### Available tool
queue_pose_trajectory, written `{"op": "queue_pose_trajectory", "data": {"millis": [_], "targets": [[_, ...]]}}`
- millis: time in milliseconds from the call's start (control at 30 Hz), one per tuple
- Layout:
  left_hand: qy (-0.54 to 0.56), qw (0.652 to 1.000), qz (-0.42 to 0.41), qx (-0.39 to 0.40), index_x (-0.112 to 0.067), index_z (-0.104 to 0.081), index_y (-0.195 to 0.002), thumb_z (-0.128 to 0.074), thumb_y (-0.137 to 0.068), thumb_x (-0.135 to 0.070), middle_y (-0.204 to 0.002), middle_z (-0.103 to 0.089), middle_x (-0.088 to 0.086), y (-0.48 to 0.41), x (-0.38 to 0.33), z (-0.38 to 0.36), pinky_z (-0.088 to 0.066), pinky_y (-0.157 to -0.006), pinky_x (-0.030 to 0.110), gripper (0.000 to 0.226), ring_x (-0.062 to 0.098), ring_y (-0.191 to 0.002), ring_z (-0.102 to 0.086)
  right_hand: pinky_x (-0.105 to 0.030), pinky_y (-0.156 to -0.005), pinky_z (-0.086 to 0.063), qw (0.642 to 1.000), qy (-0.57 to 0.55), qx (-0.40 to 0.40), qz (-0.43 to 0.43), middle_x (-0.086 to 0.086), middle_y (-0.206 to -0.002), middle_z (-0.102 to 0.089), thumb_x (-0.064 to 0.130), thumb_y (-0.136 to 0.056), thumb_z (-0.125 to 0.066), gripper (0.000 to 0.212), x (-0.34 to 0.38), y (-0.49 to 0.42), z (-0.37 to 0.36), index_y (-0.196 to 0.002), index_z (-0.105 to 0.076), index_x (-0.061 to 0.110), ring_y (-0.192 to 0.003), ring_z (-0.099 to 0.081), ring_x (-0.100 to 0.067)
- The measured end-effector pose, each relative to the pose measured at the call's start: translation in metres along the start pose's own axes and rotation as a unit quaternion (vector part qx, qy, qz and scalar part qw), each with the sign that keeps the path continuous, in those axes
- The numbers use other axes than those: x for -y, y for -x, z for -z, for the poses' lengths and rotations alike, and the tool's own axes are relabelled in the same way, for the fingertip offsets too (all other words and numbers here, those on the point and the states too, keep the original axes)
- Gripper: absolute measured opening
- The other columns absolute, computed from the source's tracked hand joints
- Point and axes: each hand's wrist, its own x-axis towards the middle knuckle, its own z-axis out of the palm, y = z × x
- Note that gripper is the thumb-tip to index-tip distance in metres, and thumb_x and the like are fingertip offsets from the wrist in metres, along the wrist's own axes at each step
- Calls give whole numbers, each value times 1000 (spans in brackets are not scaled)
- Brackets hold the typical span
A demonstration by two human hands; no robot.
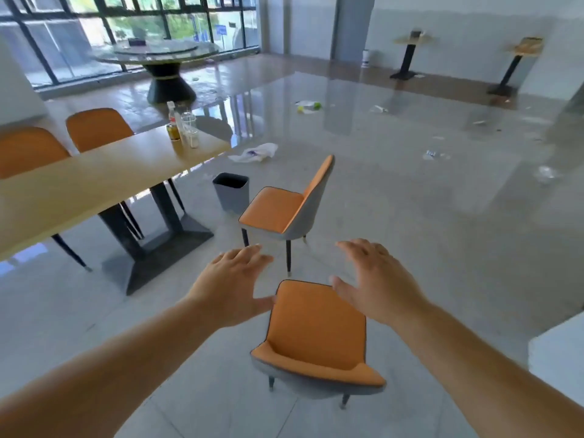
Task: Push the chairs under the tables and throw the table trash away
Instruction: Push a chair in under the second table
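Note:
An orange chair (316,336) with a grey shell stands on the floor right below me, away from the table. My left hand (234,282) and my right hand (376,279) hover open on either side of its backrest top, thumbs close to the edge, holding nothing. A second orange chair (278,210) stands farther ahead, also clear of the long wooden table (94,181) at the left. Bottles and clear cups (183,128) sit on the table's far end. A grey trash bin (232,191) stands on the floor beside the table.
Two more orange chairs (63,137) sit behind the table. The table's dark pedestal base (158,241) is left of my hands. Crumpled paper (256,152) and scattered litter (308,106) lie on the glossy floor. A round glass table (158,55) stands by the windows.

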Motion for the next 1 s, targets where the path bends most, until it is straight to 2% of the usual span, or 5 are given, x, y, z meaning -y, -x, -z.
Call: {"op": "queue_pose_trajectory", "data": {"millis": [233, 333, 400, 567, 1000], "targets": [[29, 985, 12, 169, -51, -22, -154, -44, -66, -99, -171, -21, -9, -5, -28, -172, -41, -113, 54, 102, 26, -153, -28, -46, -114, -42, 985, -37, 163, -32, 4, -161, -39, 84, -89, -31, 87, -45, 69, -173, -158, -28, 32, -146, -37, -22], [76, 959, 16, 273, -51, -51, -131, -53, -58, -99, -140, -58, -12, -3, -43, -231, -54, -95, 42, 88, 17, -119, -57, -43, -97, -54, 965, -50, 254, -47, 9, -141, -57, 96, -82, -33, 88, -65, 94, -228, -146, -48, 38, -127, -54, -21], [93, 957, 16, 273, -48, -60, -111, -59, -53, -94, -102, -64, -17, -5, -47, -251, -54, -81, 36, 74, 11, -93, -59, -37, -72, -57, 966, -77, 239, -64, 16, -108, -64, 103, -72, -36, 83, -73, 102, -247, -123, -60, 42, -96, -63, -16], [90, 963, 47, 248, -40, -66, -100, -76, -77, -56, -82, -62, -14, 2, -47, -262, -41, -61, 27, 30, 4, -76, -53, -37, -78, -55, 958, -50, 279, -49, 18, -113, -60, 59, -80, -68, 50, -73, 98, -256, -128, -57, 49, -103, -58, -17], [198, 915, 286, 203, -44, -65, -78, -72, -77, -46, -72, -63, -16, 103, -17, -261, -42, -56, 21, 7, 6, -67, -61, -40, -81, -45, 948, 37, 288, 129, 9, -108, -58, 50, -86, -67, 38, -4, 37, -272, -122, -59, 41, -101, -51, -23]]}}
